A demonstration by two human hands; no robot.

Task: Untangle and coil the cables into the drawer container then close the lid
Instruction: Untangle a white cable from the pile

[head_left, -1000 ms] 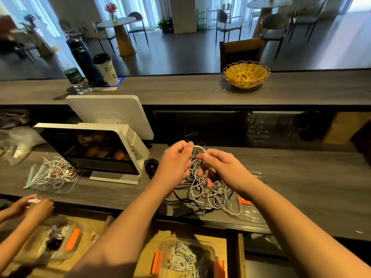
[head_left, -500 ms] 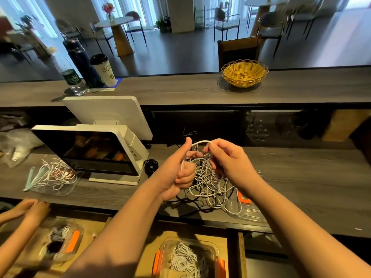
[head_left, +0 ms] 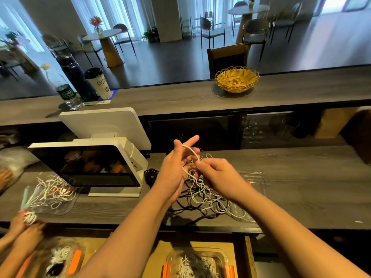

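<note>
Grey wood-grain surface (head_left: 301, 187), frame centre: tangled cables (head_left: 204, 194) lie on it. Left hand (head_left: 176, 167), fingers extended, carries a white cable loop (head_left: 191, 150); right hand (head_left: 216, 174) pinches that loop.

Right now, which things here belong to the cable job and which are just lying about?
Job:
- white cable, looped over the left hand, pinched by the right hand
- tangled cables
- drawer container
- clear lid

Lying about:
- yellow basket
- screen terminal
- cup
- bottles
</note>
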